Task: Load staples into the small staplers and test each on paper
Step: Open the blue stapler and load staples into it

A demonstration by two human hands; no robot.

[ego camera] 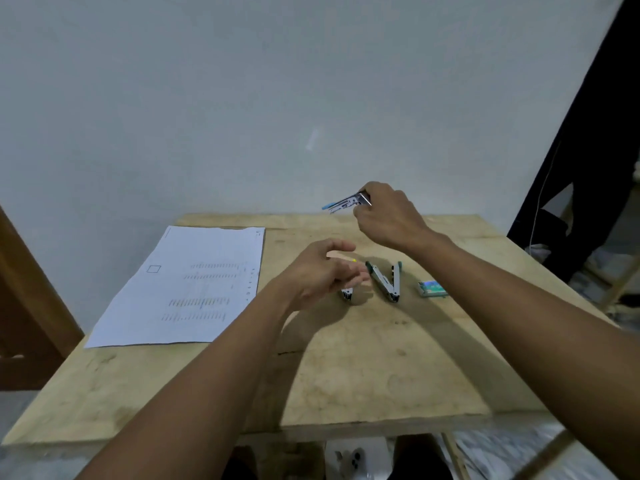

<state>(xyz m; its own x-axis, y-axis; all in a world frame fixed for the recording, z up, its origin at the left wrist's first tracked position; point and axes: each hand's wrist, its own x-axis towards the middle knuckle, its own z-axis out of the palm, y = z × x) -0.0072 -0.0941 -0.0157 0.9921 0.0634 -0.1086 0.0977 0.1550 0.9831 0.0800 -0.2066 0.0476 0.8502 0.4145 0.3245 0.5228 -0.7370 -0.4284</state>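
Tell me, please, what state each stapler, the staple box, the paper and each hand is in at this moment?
Blue stapler: held in the air by the right hand, above the table's far edge.
Green stapler: hinged open in a V, lying on the table.
Yellow stapler: on the table, mostly hidden by the left hand.
Staple box: lying on the table; whether it is open is unclear.
Paper: flat, untouched.
Left hand: fingers loosely curled, holding nothing visible.

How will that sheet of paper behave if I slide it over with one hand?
The paper lies flat and thin on the table, so it should slide easily. It would probably droop if lifted by one edge.
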